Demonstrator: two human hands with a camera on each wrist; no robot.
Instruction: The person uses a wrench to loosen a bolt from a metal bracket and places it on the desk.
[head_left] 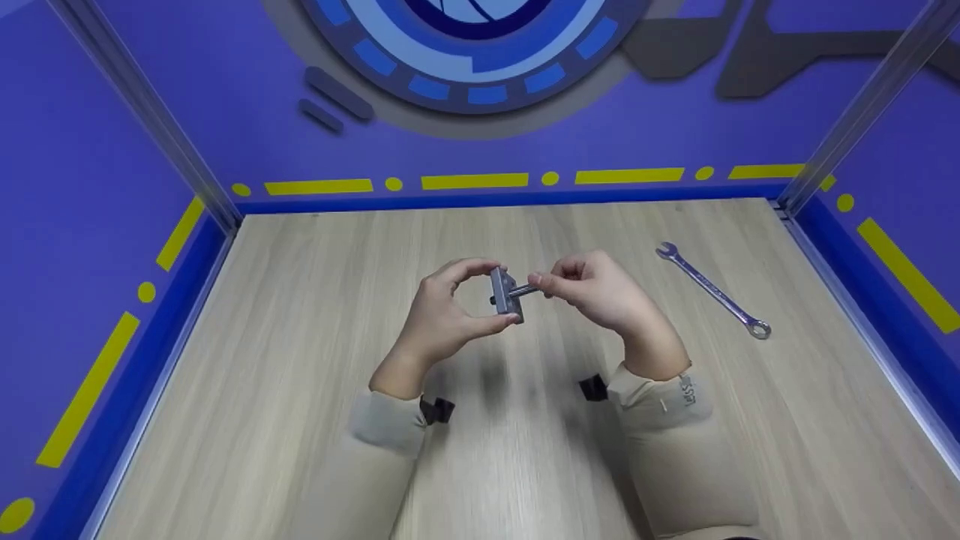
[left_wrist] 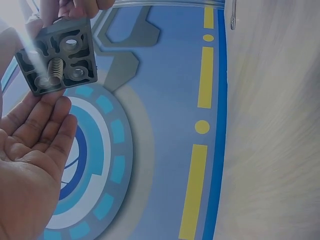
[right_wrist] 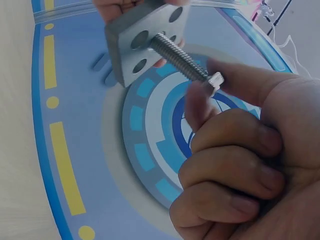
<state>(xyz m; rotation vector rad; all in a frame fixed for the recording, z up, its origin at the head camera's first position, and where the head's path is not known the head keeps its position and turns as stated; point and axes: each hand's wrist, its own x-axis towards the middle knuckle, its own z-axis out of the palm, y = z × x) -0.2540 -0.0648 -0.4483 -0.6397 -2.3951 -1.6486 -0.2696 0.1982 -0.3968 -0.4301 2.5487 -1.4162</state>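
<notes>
My left hand (head_left: 439,315) grips a small grey square plate (right_wrist: 125,45) by its edges, thumb on the near side and fingers on the far side. The plate has several round holes; its hollow, ribbed face shows in the left wrist view. A silver threaded bolt (right_wrist: 180,57) passes through one hole, and its threaded tip (left_wrist: 56,70) sticks out of the ribbed face. On the other side, a long stretch of thread stands clear of the plate. With thumb and index finger, my right hand (head_left: 600,292) pinches the bolt at its head; the other fingers are curled in.
A silver combination wrench (head_left: 712,289) lies slantwise on the wood-grain table (head_left: 300,315), right of my right hand. Blue printed panels (head_left: 465,157) with yellow marks wall the back and sides. A small black piece (head_left: 437,410) is at each cuff.
</notes>
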